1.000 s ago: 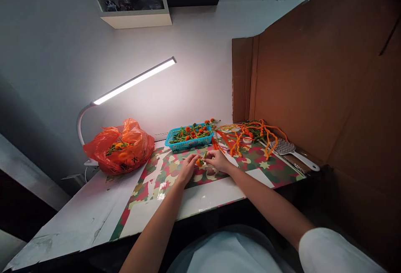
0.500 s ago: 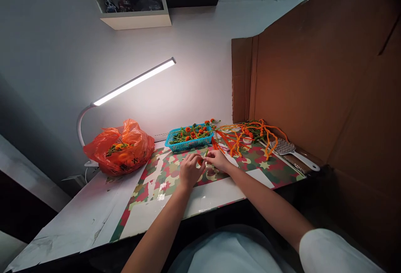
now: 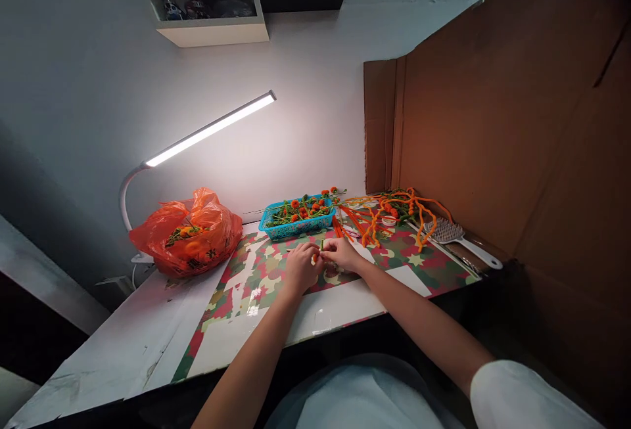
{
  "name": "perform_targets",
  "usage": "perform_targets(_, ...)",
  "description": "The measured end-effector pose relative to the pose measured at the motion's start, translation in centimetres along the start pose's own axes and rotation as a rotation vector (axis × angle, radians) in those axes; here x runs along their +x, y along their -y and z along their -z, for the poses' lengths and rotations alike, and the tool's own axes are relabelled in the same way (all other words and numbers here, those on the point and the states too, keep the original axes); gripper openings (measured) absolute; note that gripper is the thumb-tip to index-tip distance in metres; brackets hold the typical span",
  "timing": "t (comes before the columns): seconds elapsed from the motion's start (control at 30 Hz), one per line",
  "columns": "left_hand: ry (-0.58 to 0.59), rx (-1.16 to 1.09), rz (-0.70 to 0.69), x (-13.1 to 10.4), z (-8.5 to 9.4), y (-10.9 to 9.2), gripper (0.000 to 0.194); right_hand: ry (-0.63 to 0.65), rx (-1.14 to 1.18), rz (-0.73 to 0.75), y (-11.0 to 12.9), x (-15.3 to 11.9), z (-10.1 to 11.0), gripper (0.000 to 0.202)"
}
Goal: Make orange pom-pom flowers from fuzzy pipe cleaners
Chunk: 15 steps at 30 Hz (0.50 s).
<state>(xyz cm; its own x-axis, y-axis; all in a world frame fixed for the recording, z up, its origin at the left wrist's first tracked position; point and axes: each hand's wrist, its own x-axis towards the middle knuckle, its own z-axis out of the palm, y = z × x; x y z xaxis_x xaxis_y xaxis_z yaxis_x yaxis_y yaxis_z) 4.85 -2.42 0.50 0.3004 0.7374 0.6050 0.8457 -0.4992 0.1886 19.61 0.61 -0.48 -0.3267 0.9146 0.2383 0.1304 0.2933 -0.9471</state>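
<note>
Between my two hands, over the camouflage-patterned table cover (image 3: 269, 265), is a small orange and green pipe-cleaner flower (image 3: 315, 257). My left hand (image 3: 300, 267) is closed around its orange part, which my fingers mostly hide. The fingertips of my right hand (image 3: 344, 255) pinch the same piece from the other side, beside its short green end sticking up. Just beyond, a blue plastic basket (image 3: 298, 226) contains several similar orange flowers on green stems. Loose orange pipe cleaners (image 3: 374, 222) lie tangled to the right of the basket.
An orange plastic bag (image 3: 217, 238) with more orange and green pieces stands at the left, near a lit desk lamp (image 3: 211, 128). A white-handled hairbrush (image 3: 473, 247) lies at the right, by a tall cardboard panel (image 3: 493, 153). Shelves (image 3: 211, 33) hang above.
My fingers have shifted slightly around the flower, and its green end now points more upright. The other things lie as before.
</note>
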Motion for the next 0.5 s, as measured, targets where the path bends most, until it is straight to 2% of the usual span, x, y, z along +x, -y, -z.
perform_targets(0.13,0.064,-0.048,0.039,0.2,0.0,0.5,0.011,-0.023,-0.186,0.112,0.6,-0.5,0.3,0.009)
perform_targets(0.23,0.098,-0.200,0.043,0.2,-0.1,1.1,0.010,-0.018,-0.297,0.222,1.0,-0.8,0.6,0.003)
perform_targets(0.37,0.150,-0.515,0.073,0.2,0.1,1.9,0.015,0.032,-0.290,0.272,1.2,-1.0,0.8,0.010)
perform_targets(0.5,0.276,-0.821,0.133,0.4,0.6,2.3,0.030,0.081,-0.205,0.274,1.2,-0.8,1.0,0.012)
